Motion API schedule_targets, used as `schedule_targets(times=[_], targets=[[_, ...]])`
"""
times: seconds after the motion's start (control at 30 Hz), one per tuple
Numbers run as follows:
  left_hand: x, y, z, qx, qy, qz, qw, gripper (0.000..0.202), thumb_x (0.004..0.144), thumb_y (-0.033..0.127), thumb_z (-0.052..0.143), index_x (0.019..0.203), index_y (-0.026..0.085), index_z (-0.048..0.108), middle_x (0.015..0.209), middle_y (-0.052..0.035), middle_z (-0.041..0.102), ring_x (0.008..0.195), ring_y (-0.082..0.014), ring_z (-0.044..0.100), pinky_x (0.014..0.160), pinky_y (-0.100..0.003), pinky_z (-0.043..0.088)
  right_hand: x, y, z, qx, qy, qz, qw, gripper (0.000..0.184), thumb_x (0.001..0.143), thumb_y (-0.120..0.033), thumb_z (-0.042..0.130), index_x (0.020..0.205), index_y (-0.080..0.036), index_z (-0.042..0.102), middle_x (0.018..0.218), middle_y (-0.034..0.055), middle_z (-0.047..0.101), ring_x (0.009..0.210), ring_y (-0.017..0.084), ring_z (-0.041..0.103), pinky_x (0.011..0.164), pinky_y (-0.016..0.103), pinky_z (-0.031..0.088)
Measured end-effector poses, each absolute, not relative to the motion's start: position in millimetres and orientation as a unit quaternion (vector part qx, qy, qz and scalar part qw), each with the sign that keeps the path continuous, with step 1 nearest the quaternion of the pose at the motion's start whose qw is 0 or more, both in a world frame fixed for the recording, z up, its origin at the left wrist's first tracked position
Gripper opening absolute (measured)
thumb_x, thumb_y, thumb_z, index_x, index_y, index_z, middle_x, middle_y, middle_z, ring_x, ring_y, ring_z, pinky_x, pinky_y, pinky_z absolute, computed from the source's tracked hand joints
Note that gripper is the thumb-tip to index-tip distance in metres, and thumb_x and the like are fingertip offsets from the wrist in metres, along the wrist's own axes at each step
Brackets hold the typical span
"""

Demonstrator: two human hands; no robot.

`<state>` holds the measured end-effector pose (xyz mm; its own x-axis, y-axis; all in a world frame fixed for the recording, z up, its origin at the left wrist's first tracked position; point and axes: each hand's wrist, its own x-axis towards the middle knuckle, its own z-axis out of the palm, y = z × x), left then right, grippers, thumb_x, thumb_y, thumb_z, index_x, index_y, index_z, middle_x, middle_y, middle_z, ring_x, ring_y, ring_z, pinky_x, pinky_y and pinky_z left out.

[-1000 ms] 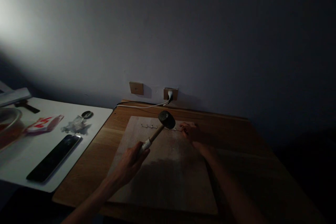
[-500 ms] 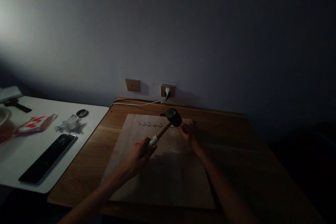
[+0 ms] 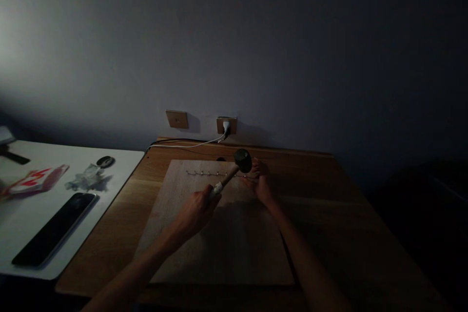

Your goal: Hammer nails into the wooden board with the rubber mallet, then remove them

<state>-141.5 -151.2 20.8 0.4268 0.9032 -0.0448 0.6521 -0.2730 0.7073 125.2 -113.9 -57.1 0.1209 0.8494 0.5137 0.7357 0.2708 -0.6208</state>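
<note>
While the left hand (image 3: 199, 208) holds a dark-headed, wooden-handled mallet (image 3: 231, 174) over the pale, square wooden board (image 3: 219, 248), the right hand (image 3: 263, 187), its grip unclear, perhaps steadies the row of small shiny metal pieces (image 3: 209, 173) along the board's far edge.

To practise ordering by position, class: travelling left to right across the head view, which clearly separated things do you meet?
Red-marked packet, crumpled plastic, left hand, white plug, mallet head, right hand.
</note>
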Motion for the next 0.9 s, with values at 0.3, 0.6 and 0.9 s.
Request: schedule_targets(times=[0.3, 0.6, 0.9], targets=[[-166, -157, 51, 0.775, 0.520, 0.213, 0.288, 0.031, 0.097, 0.050, 0.042, 0.087, 0.022, 0.051, 0.063, 0.0024, 0.055, 0.053, -0.0141, 0.052, 0.053, -0.025, 0.030, 144, -139, -59, -0.580, -0.665, 0.115, 0.457, 0.070, 0.081, -0.043, 0.075, 0.143, -0.026, 0.046, 0.127, 0.0138, 0.058, 0.108, 0.029, 0.062, 0.087, 0.046, 0.057], [-222, -190, 12, 0.808, 0.519, 0.166, 0.225, 0.020, 0.098, 0.035, 0.048, 0.104, 0.022, 0.063, 0.095, -0.0054, 0.072, 0.075, -0.0199, 0.069, 0.063, -0.026, 0.044, 140, -183, -62, -0.622, -0.635, 0.093, 0.449, 0.049, 0.093, -0.038, 0.059, 0.139, -0.023, 0.050, 0.132, 0.0150, 0.060, 0.123, 0.031, 0.059, 0.104, 0.053, 0.049], [-231, -225, -13, 0.900, 0.421, 0.106, 0.028, 0.072, 0.085, -0.001, 0.043, 0.152, 0.026, 0.042, 0.124, -0.0093, 0.065, 0.112, -0.0231, 0.064, 0.096, -0.034, 0.054, 133, -215, -64, -0.639, -0.659, 0.066, 0.392, 0.039, 0.099, -0.031, 0.047, 0.137, -0.021, 0.056, 0.137, 0.0136, 0.058, 0.127, 0.027, 0.058, 0.108, 0.049, 0.049]])
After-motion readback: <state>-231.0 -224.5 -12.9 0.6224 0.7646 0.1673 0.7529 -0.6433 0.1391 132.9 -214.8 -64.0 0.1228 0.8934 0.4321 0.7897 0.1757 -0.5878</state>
